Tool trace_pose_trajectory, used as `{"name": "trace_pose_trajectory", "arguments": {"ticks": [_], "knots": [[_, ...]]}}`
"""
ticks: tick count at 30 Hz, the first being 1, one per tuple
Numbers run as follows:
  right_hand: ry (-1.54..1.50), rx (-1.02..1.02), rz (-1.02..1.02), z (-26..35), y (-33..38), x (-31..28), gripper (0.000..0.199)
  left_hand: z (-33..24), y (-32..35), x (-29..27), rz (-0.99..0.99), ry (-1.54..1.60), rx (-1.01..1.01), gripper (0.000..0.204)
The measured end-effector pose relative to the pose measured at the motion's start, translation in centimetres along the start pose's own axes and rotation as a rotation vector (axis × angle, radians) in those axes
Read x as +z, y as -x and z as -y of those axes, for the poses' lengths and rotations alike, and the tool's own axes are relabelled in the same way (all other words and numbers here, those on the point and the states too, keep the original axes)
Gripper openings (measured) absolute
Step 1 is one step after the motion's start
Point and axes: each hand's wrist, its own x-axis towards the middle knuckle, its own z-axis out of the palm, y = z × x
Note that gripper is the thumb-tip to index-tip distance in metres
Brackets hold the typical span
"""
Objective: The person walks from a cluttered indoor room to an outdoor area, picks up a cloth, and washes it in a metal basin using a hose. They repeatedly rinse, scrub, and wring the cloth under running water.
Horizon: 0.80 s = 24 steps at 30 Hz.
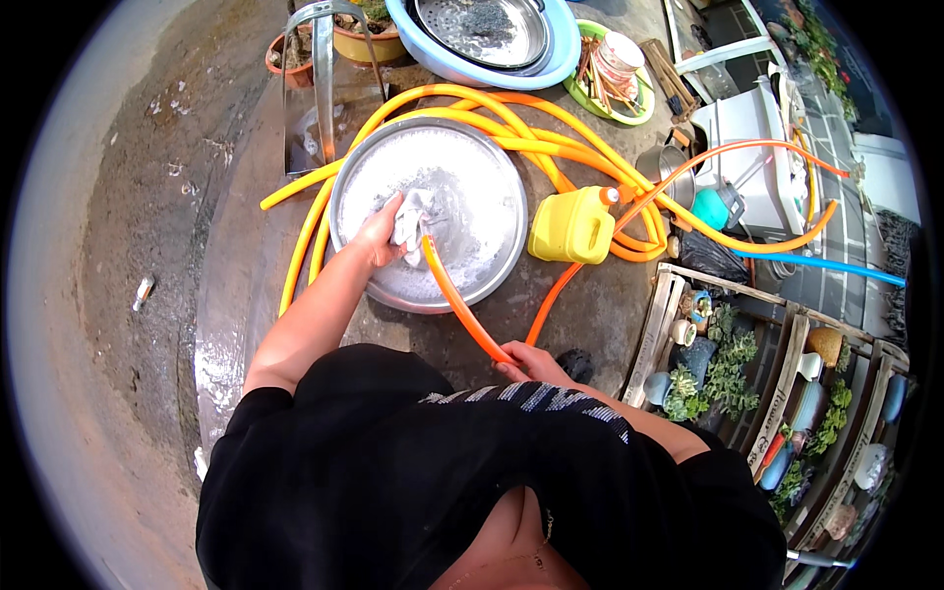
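Observation:
A round metal basin (433, 304) on the ground holds white suds. My left hand (379, 236) reaches over its left side, fingers closed on a wet whitish cloth (413, 211). My right hand (532, 363) grips an orange hose (458, 303) near my body. The hose arcs up over the basin's near rim, and its end is right at the cloth. Whether water runs from it is hard to make out. Part of my left fingers is hidden by the cloth.
Thick yellow hose coils (590, 157) lie around the basin. A yellow jug (565, 228) stands at its right. Beyond are a light blue tub (562, 49), a green basin (644, 106) and a metal stand (324, 88). A wooden rack (657, 329) with potted plants is on the right.

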Motion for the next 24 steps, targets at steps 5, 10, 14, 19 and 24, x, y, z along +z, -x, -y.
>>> {"name": "trace_pose_trajectory", "arguments": {"ticks": [5,10,14,19,24], "knots": [[-0.010,-0.072,-0.049,-0.3,0.1,0.3,0.020,0.5,-0.5,0.1,0.002,0.103,0.043,0.035],[0.003,-0.075,-0.035,0.2,0.2,0.3,0.019,0.7,0.1,1.4,-0.191,-0.192,0.131,0.046],[0.003,-0.023,-0.048,0.0,0.1,0.6,0.019,1.2,0.1,0.4,-0.535,-0.914,0.382,0.057],[-0.027,-0.054,-0.099,-0.1,-0.5,1.2,0.019,2.2,1.1,0.4,-0.617,-1.091,0.664,0.052],[0.004,0.002,-0.084,-0.4,-0.7,1.1,0.020,2.2,2.0,0.1,-0.597,-1.118,0.883,0.043]]}}
